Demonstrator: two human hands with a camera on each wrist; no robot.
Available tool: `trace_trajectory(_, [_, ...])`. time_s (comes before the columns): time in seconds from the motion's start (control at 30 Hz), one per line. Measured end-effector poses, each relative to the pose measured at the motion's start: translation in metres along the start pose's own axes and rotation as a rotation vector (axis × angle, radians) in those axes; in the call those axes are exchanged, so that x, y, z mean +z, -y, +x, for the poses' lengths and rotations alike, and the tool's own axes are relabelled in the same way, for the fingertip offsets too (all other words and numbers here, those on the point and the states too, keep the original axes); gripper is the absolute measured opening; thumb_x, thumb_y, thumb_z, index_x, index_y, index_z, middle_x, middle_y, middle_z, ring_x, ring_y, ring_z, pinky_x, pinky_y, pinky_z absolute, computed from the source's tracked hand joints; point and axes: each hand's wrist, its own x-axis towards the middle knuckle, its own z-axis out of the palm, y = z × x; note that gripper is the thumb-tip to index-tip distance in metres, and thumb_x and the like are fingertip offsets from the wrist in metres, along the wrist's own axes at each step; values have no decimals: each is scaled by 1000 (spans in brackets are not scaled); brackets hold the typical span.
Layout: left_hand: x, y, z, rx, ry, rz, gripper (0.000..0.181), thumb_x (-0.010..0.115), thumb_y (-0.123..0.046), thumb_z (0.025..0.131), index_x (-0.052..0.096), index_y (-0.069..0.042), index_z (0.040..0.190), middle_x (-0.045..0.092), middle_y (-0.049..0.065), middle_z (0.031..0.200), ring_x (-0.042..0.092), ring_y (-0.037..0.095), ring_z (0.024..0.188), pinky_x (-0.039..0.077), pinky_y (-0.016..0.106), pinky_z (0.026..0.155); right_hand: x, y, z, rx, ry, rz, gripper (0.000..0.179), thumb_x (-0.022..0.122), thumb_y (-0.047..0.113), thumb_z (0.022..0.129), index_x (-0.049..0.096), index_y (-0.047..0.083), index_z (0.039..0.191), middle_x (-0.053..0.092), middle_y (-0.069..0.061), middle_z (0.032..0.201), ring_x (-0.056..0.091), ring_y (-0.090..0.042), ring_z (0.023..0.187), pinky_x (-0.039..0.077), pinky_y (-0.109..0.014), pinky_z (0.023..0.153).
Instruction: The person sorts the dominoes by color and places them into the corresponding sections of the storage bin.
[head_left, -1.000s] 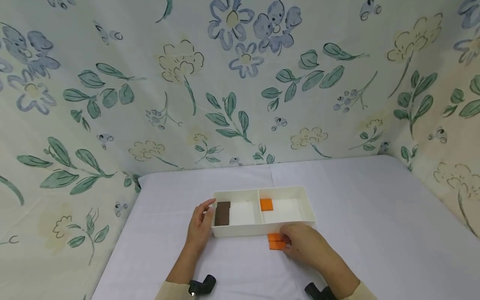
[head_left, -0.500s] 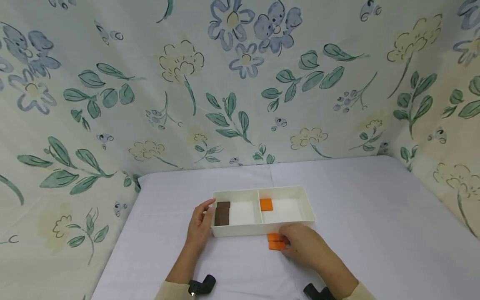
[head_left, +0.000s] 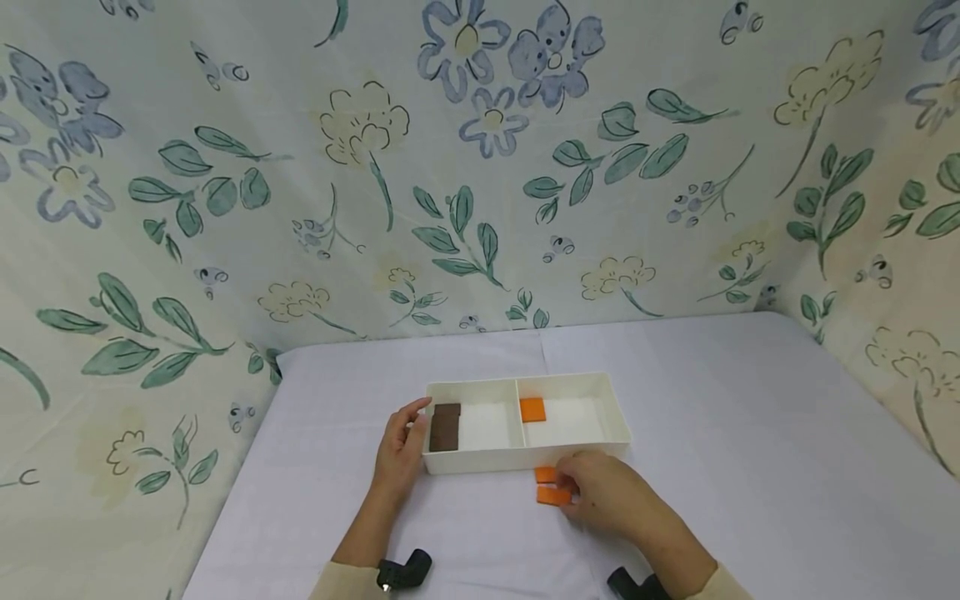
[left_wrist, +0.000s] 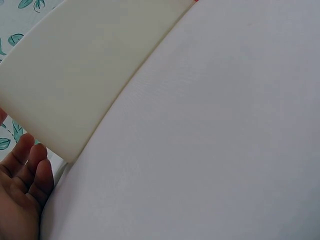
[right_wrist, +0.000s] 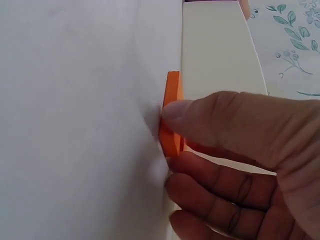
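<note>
A white box [head_left: 480,460] with two compartments stands on the table. My left hand [head_left: 401,450] rests against its left end; in the left wrist view its fingers [left_wrist: 37,155] lie loosely bent by the box's end wall. In front of the box, my right hand [head_left: 611,493] pinches a flat orange block [head_left: 552,496]. The right wrist view has the thumb on the near face of this block [right_wrist: 172,90], tilted up on edge. Another orange block [head_left: 545,475] lies just behind it, close to the box's front wall and partly covered by the fingers.
Dark brown blocks [head_left: 444,432] lie at the left end of the left compartment. An orange block [head_left: 533,409] sits against the divider [head_left: 519,412] in the right compartment. White cloth covers the table [head_left: 720,400], and a flowered curtain [head_left: 480,217] hangs behind.
The front orange block has tipped up and come slightly apart from the one behind it, moved by my right hand's fingers. My left hand and the box have stayed put.
</note>
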Motion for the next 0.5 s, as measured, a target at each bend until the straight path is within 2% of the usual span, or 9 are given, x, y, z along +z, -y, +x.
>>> trace_trajectory(0.2, [1,-1,0,-20,-4,10,35,51,-23,107,61,-21,140,51,6,115,46,9,81,40,24,74,1,0,0,-34,-22,-7,26,88,12,73,66,22,81,54,12,76,47,-8,75,45,-30,70])
trace_trajectory(0.37, [1,-2,2,-51,-2,17,35,49,-18,107,60,-17,140,51,8,115,45,10,81,39,24,74,2,-1,0,-50,-8,10,25,88,12,74,66,21,82,55,12,76,48,-7,74,44,-27,67])
trace_trajectory(0.5, [0,-1,1,-21,1,11,35,50,-23,107,61,-21,140,51,6,115,46,11,81,40,24,73,1,-1,0,-39,11,34,23,87,13,75,67,20,84,57,12,77,49,-7,74,45,-27,67])
